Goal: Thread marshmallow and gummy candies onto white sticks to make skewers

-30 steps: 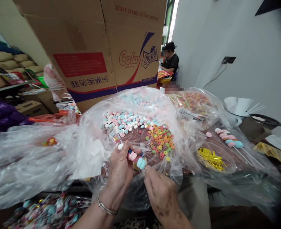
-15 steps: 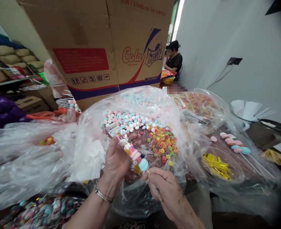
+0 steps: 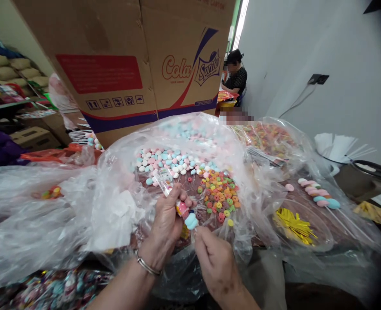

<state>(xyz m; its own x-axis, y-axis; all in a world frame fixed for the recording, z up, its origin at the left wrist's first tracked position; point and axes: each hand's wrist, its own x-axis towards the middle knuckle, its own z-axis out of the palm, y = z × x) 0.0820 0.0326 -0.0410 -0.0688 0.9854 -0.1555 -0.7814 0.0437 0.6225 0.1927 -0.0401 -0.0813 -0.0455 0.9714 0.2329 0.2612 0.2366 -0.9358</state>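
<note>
- Beyond both hands lie the loose pastel marshmallows (image 3: 164,159), with a tall carton (image 3: 119,38) rising behind them and blocking the view.
- Just past the right hand (image 3: 218,258) are the ring gummies (image 3: 221,193); farther to its right, the gold tinsel (image 3: 295,226) and marshmallow skewers (image 3: 319,193).
- Crumpled clear plastic (image 3: 48,219) spreads left of the left hand (image 3: 167,221); below it sit wrapped sweets (image 3: 64,288).
- The candy stick (image 3: 190,221) is between the hands, its middle hidden by the left fingers.
- Its long axis slants: blue end toward the right hand, wrapper end (image 3: 162,178) pointing away past the left.
- Left fingers curl closed around it; the right hand, nearly fisted, pinches its thin stick.
</note>
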